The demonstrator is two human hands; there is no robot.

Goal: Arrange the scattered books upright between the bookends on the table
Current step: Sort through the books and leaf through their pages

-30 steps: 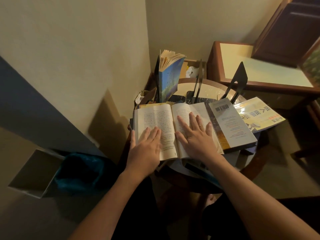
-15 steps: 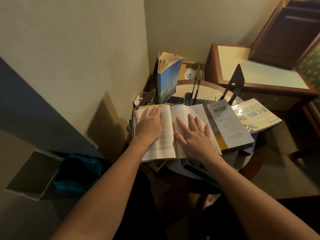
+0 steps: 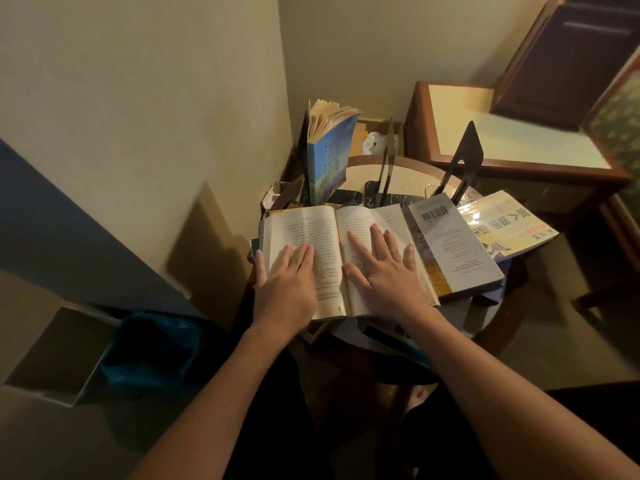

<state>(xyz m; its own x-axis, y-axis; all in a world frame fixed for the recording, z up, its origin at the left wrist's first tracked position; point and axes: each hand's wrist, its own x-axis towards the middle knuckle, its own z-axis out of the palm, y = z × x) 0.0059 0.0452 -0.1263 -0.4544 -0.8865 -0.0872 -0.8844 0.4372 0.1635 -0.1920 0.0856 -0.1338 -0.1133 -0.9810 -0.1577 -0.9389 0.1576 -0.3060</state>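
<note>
Mid-frame, my left hand and right hand lie flat and ungripping on the open book; its cover seems hidden.

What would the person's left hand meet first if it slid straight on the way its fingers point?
Likely the upright blue book. The left hand lies flat on the open book, fingers pointing up the page towards it, though depth is unclear.
</note>
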